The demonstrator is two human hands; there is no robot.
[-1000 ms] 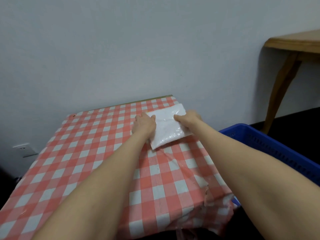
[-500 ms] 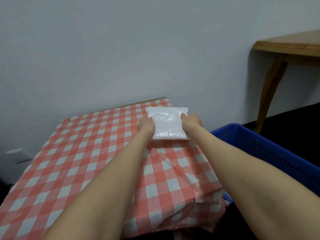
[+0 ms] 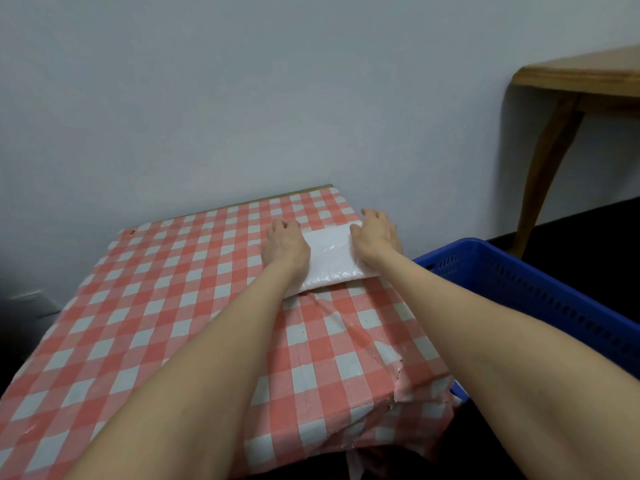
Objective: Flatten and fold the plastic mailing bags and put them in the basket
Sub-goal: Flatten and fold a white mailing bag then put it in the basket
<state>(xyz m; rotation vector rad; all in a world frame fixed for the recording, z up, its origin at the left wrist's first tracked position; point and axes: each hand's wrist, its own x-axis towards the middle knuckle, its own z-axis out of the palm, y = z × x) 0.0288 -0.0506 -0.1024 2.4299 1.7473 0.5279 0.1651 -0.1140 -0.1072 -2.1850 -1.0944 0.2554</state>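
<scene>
The mailing bag lay at the bench's far right corner, beside the basket. My left grip and right grip pressed flat on its opposite ends, clasping nothing, presumably to flatten it.

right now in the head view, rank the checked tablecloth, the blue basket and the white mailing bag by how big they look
1. checked tablecloth, by far the largest
2. blue basket, though the frame edge cuts it off
3. white mailing bag, smallest, partly under left hand and right hand
</scene>
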